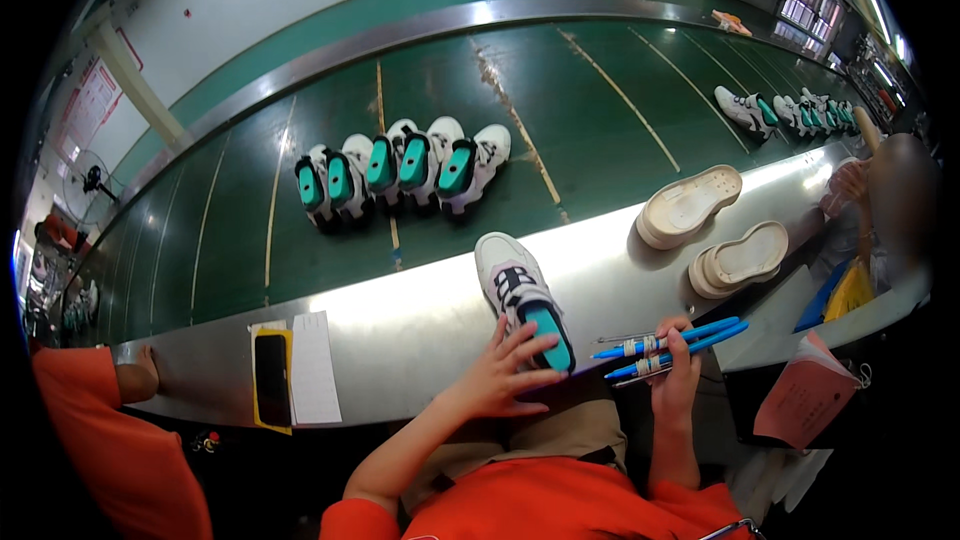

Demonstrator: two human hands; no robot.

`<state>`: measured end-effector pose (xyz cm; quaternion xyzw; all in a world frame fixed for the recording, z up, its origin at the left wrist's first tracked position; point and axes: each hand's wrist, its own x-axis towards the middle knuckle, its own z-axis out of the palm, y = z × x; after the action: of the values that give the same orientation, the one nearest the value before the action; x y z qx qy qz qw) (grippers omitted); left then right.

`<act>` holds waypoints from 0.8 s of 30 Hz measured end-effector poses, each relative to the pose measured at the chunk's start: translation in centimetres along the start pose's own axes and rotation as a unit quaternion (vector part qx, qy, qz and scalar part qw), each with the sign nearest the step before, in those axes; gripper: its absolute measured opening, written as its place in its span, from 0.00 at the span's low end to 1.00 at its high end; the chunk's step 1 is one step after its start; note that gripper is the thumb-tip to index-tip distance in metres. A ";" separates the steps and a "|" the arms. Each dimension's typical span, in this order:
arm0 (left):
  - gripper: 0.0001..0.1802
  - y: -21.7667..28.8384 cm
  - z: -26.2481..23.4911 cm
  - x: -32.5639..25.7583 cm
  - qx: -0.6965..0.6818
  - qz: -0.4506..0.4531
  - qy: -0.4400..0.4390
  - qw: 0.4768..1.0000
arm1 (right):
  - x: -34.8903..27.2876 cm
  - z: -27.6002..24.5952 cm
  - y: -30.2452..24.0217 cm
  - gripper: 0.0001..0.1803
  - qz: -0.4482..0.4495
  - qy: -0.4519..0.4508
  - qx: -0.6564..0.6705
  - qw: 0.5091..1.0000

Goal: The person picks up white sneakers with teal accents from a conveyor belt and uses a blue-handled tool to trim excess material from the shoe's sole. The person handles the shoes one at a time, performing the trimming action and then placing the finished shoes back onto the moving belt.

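Observation:
A white sneaker (503, 265) with black and lilac trim lies on the metal ledge in front of me, its toe pointing away. A teal shoe last (548, 335) fills its opening. My left hand (497, 372) rests at the heel end with fingers spread over the last, not wrapped round the shoe. To the right of it, my right hand (676, 365) is closed round two blue pens (712, 332). Pale bands are wound round the pens, and thin metal tips lie alongside them.
Several sneakers with teal lasts (412, 162) stand on the green conveyor belt (330, 245); more sneakers (745, 110) are at far right. Pale shoe soles (690, 205) lie on the ledge. A phone (271, 380) lies on papers at left. Co-workers' arms (140, 380) flank me.

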<state>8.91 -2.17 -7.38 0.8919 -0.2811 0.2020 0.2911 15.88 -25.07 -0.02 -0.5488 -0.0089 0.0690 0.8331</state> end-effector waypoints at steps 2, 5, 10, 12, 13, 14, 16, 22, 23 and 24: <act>0.34 -0.4 -1.4 1.9 -0.051 -0.038 0.005 0.998 | -0.6 0.2 -0.3 0.06 -0.001 -0.022 0.013 1.000; 0.39 -0.4 -3.0 3.4 -0.085 -0.054 -0.031 0.994 | -1.2 -0.2 0.1 0.07 -0.029 -0.095 -0.037 0.994; 0.36 0.1 -3.0 2.1 -0.210 -0.113 0.170 0.956 | -2.1 1.7 -0.2 0.08 0.034 -0.184 -0.062 0.980; 0.32 0.9 -4.4 1.2 -0.272 -0.181 0.130 0.936 | -2.8 2.7 -0.9 0.07 0.097 -0.256 -0.049 0.961; 0.29 1.7 -5.4 0.9 -0.326 -0.224 0.042 0.917 | -3.1 3.1 -1.3 0.07 0.160 -0.298 -0.065 0.939; 0.26 2.8 -6.5 0.7 -0.375 -0.264 -0.045 0.887 | -3.4 3.7 -1.7 0.07 0.222 -0.340 -0.081 0.910; 0.21 3.8 -7.0 0.5 -0.450 -0.302 -0.189 0.819 | -3.8 4.8 -0.9 0.10 0.173 -0.453 -0.092 0.870; 0.12 7.3 -6.4 -2.3 -0.593 -0.339 -0.138 0.717 | -3.9 7.4 0.7 0.13 0.211 -0.509 -0.163 0.819; 0.11 7.0 -6.0 -2.8 -0.587 -0.347 -0.128 0.720 | -3.9 7.8 0.7 0.16 0.224 -0.508 -0.169 0.814; 0.11 7.0 -5.8 -3.3 -0.581 -0.357 -0.116 0.722 | -4.0 8.1 0.7 0.21 0.207 -0.497 -0.160 0.828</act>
<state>0.93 -1.94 -1.97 0.5985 -0.0357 -0.2247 0.7681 11.11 -17.89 2.79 -0.5554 -0.3188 0.5003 0.5827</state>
